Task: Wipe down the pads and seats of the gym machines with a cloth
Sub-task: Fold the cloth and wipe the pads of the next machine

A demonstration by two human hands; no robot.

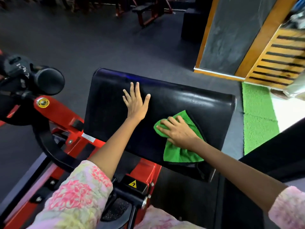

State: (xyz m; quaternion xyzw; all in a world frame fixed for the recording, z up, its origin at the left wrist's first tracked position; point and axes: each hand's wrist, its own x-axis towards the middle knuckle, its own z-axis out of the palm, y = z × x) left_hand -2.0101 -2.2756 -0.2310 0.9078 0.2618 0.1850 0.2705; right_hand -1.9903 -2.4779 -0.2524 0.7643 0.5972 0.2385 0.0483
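You are looking down at a big black pad that sits on a red machine frame, with dark floor all around it. Your left hand lies flat on the pad with its fingers spread out straight, and your right hand presses the green cloth down on the near right part of the pad, fingers bent over it

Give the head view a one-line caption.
Right hand presses green cloth on black pad; left hand rests flat.
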